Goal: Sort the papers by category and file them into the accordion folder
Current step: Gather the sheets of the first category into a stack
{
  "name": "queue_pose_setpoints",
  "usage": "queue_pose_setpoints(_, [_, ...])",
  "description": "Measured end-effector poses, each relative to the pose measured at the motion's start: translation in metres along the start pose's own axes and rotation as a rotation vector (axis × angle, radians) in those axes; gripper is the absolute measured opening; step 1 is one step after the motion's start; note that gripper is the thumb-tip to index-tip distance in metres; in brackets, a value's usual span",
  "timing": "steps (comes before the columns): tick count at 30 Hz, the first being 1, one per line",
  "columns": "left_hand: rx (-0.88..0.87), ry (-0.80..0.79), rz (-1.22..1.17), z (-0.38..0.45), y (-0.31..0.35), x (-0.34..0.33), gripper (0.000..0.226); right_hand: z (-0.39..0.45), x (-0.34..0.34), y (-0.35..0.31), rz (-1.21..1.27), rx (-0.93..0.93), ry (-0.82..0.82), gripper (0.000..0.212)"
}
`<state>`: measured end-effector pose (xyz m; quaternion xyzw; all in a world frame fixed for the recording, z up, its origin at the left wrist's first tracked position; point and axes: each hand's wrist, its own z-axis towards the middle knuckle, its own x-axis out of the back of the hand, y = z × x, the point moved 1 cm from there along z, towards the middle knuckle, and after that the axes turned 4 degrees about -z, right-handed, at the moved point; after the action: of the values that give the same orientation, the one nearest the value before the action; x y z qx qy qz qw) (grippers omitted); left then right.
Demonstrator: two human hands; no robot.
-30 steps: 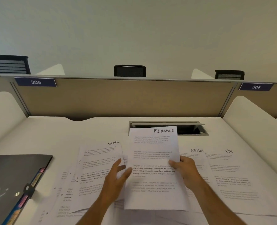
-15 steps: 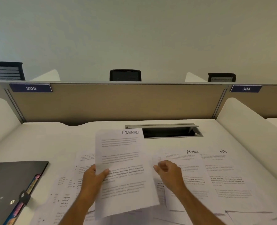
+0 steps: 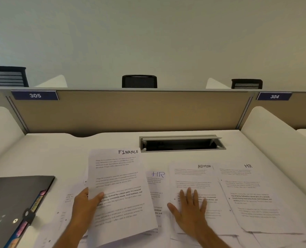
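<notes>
The FINANCE sheet [image 3: 120,192] sits left of centre on the counter [image 3: 59,149], its long axis running away from the person, heading at the far end, tilted slightly. The left hand [image 3: 85,208] pinches its left edge, thumb on top. The right hand [image 3: 189,210] lies flat, fingers spread, on the ADMIN sheet [image 3: 193,179]. Between them shows a sheet marked HR [image 3: 156,183]; another HR sheet [image 3: 252,194] lies far right. The dark accordion folder [image 3: 14,203] rests at the left, closed.

Head-worn camera looks forward and down, close over the desk [image 3: 46,154].
</notes>
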<state>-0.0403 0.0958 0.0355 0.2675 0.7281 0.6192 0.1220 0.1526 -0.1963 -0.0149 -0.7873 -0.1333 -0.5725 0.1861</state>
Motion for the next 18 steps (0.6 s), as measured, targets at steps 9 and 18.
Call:
queue_pose_setpoints(9, [0.0, -0.014, -0.011, -0.002, -0.006, -0.009, 0.024, -0.003, 0.014, -0.011, 0.192, 0.101, 0.157, 0.103])
queue_pose_setpoints(18, [-0.013, -0.038, 0.01, -0.008, -0.006, -0.019, 0.023, -0.005, 0.011, 0.008, 0.304, 0.254, 0.124, 0.097])
